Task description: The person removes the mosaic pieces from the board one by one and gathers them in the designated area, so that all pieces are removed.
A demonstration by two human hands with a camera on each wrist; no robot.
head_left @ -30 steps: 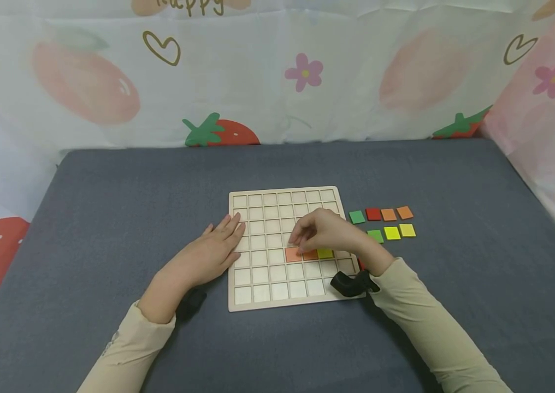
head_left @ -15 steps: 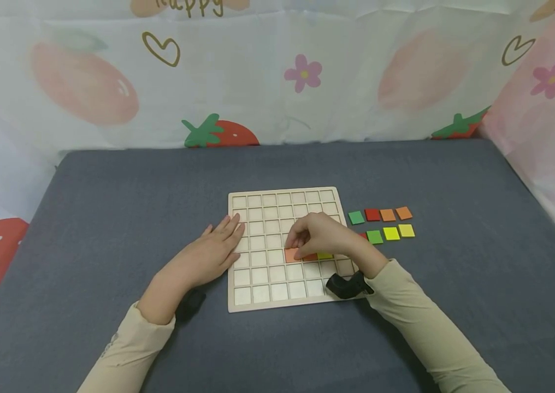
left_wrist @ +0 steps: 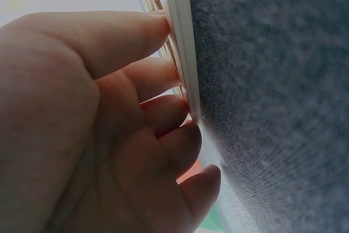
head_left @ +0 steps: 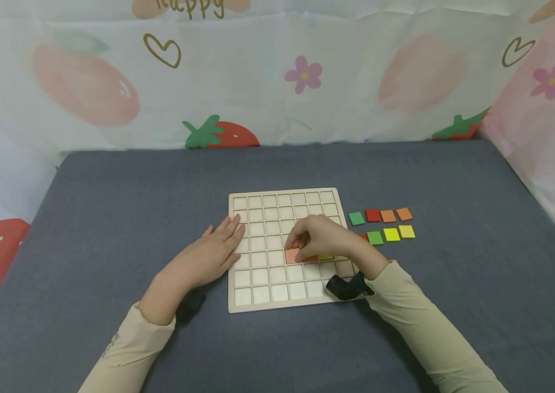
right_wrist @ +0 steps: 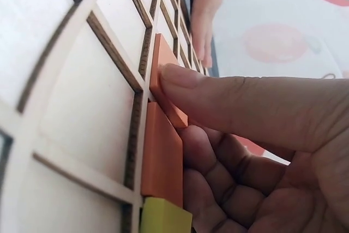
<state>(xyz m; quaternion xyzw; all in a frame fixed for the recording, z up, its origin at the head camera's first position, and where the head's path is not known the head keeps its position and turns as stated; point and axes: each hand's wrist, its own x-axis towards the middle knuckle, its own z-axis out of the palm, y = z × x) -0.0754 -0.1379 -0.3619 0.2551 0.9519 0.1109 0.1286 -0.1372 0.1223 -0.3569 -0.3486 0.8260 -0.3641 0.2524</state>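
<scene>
A pale wooden grid board lies on the grey cloth. My left hand rests on its left edge, fingers fairly straight; in the left wrist view the fingertips meet the board's rim. My right hand is over the middle of the board with curled fingers. It holds an orange square tile between thumb and fingers, the thumb pressing on its face. That tile sits slightly tilted at a cell beside a second orange tile. A yellow tile follows in the same row, partly hidden by the hand in the head view.
Right of the board lie loose tiles in two rows: green, red and orange behind, green and yellow in front. A black wrist device overhangs the board's near right corner. A printed curtain hangs behind.
My right hand has shifted slightly left and toward me over the orange tile, uncovering part of a red tile at the right; it then stays almost still. The left hand has not moved.
</scene>
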